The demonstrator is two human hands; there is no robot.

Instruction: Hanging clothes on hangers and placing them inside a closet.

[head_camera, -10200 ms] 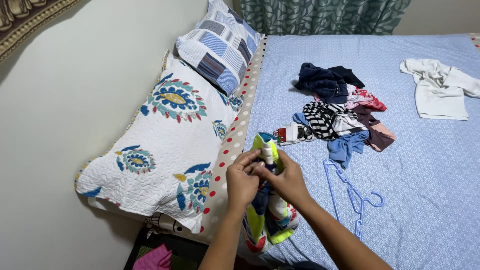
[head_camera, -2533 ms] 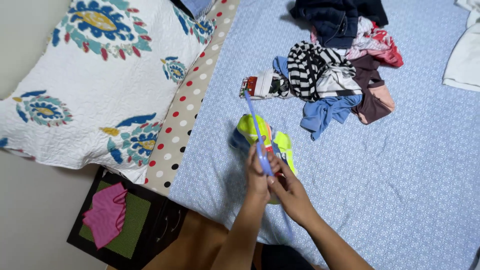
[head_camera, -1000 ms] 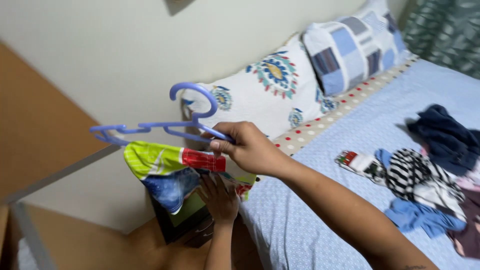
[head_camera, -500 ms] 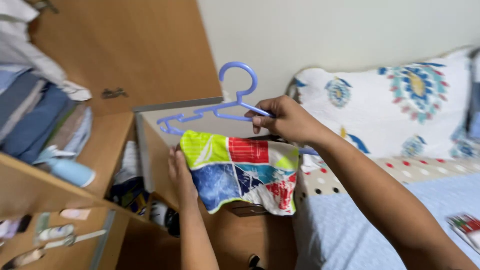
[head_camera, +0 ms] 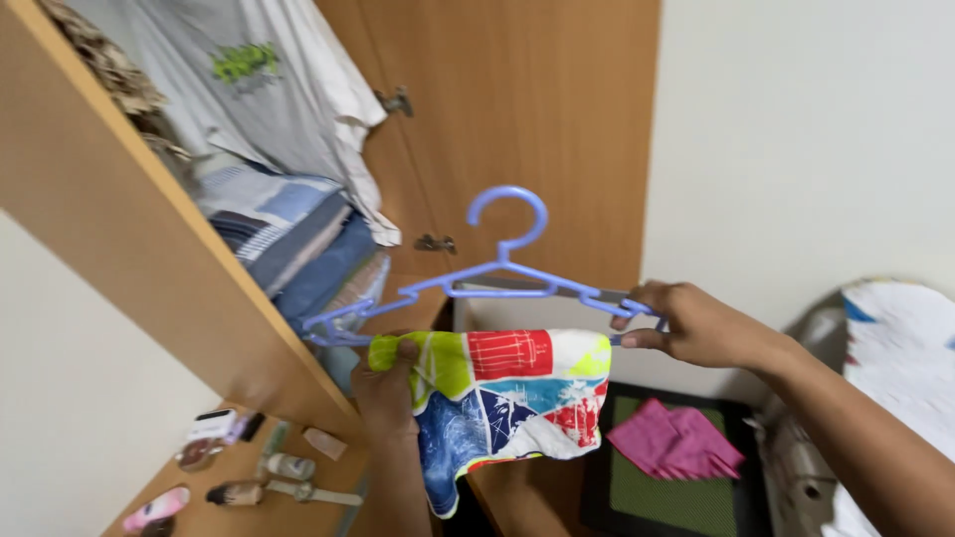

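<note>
Right hand (head_camera: 696,323) pinching blue hanger (head_camera: 477,283), left hand (head_camera: 386,383) gripping colourful garment (head_camera: 507,398), open wardrobe (head_camera: 149,249), folded clothes (head_camera: 288,239) close behind

Both hands (head_camera: 390,383) raised — fingers closed

Blue plastic hanger (head_camera: 497,273) held level at centre frame, hook upright, multicoloured patchwork-print garment (head_camera: 502,398) draped below its bar

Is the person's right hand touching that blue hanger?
Touching. In the head view, the right hand pinches the end of the blue hanger between its fingers, with no gap showing.
</note>
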